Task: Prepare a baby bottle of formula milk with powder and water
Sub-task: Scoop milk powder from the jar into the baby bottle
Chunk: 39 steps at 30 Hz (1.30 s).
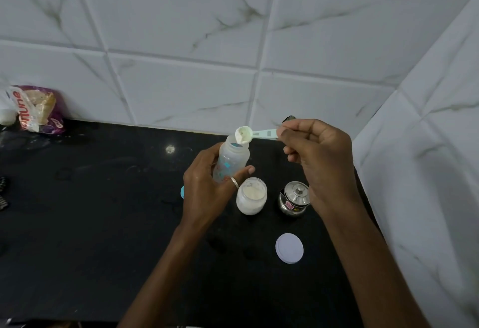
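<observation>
My left hand (207, 190) grips a translucent baby bottle (232, 160) with coloured prints, open at the top and lifted above the black counter (103, 198). My right hand (321, 162) pinches the handle of a pale green scoop (255, 134). The scoop's bowl is tipped sideways over the bottle's mouth, with powder clinging inside it. Below the bottle stands an open glass jar of white powder (251, 196). The jar's round white lid (289, 248) lies flat on the counter nearer to me.
A small steel pot with a lid (294, 198) stands right of the jar. A light blue piece (182, 192) shows behind my left hand. A printed food bag (39, 108) leans on the tiled wall at far left. Tiled walls close the back and right side.
</observation>
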Tool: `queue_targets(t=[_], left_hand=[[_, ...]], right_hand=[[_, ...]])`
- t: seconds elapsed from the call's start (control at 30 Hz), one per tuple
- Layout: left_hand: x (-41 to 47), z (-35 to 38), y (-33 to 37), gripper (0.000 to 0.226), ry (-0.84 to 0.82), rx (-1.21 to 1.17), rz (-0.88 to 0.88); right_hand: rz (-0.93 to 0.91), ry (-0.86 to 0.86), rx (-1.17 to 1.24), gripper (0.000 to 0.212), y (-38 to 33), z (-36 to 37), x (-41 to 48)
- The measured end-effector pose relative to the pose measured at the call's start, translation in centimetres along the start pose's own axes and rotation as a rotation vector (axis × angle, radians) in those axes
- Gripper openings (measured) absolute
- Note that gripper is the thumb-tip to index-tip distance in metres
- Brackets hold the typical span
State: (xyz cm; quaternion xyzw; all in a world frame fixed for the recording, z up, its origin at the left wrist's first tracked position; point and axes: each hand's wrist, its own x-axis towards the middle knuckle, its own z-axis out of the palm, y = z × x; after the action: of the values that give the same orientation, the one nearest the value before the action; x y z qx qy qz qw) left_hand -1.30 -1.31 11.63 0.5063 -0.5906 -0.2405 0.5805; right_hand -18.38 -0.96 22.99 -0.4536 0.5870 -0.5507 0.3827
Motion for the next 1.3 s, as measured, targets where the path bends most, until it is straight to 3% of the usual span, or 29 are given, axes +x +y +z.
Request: queue_targets(t=[0.83,1.1,1.2,1.3], left_hand=[[0.7,0.0,-0.1,0.064,0.002,0.020,-0.009],[0.8,-0.1,-0.4,0.068,-0.001,0.004,-0.025],[0.7,-0.1,-0.3,0.077,0.000,-0.005,-0.030],[0.8,-0.2,-0.3,0.080,-0.007,-0.004,-0.028]], right_hand=[[-0.985,-0.003,-0.641,0.007,2.5,0.8,-1.0],[-1.239,-0.078,-0.852,0.028,3.2,0.1,-1.2],[-1.314,-0.122,-0.876,0.046,2.8,-0.1,-1.3],[-1.352,-0.123,-0.923,0.034,2.8,-0.2,-1.3]])
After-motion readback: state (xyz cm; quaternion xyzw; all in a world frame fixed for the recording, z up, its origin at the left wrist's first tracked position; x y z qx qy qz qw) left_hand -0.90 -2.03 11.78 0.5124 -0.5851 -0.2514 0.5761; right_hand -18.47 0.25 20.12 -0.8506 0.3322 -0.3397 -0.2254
